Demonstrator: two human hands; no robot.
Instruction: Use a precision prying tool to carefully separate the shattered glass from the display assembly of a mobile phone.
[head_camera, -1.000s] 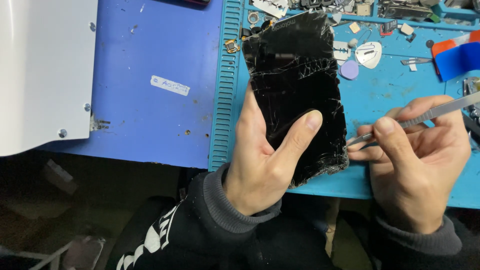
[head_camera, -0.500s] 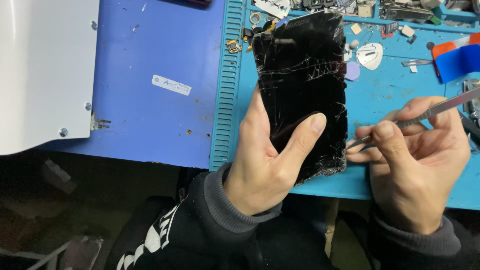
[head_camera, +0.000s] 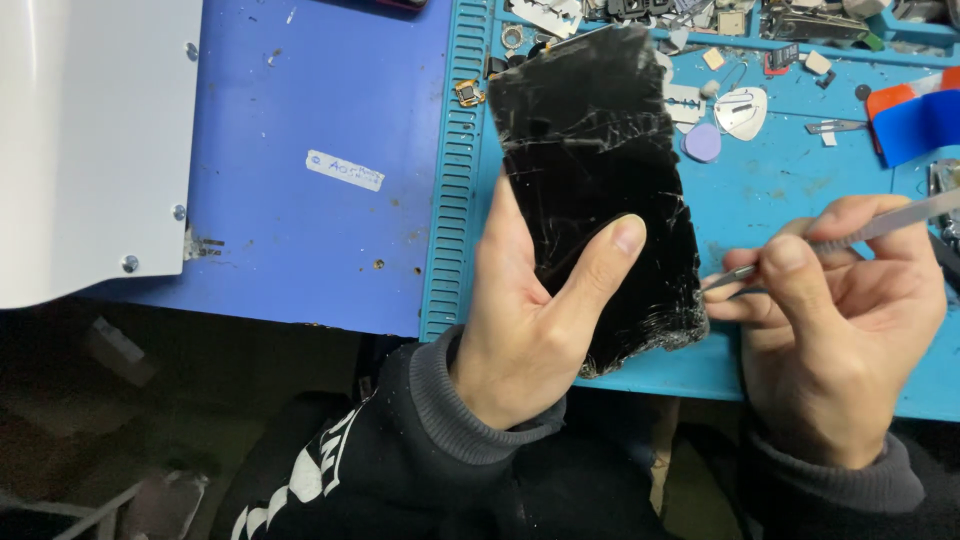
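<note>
My left hand (head_camera: 535, 310) grips a black phone with a badly cracked screen (head_camera: 595, 170), thumb pressed across the glass, holding it tilted above the teal work mat (head_camera: 780, 200). My right hand (head_camera: 840, 320) pinches a thin metal pry tool (head_camera: 860, 232) like a pen. The tool's tip touches the phone's lower right edge, where the glass is most shattered.
A blue table top (head_camera: 310, 160) lies left of the mat, with a white panel (head_camera: 80, 130) at the far left. Plastic picks (head_camera: 740, 110), small screws and phone parts litter the mat's far edge. A red and blue piece (head_camera: 915, 115) sits at right.
The phone has tilted slightly in my left hand, and the pry tool's tip has stayed at the lower right edge of the screen.
</note>
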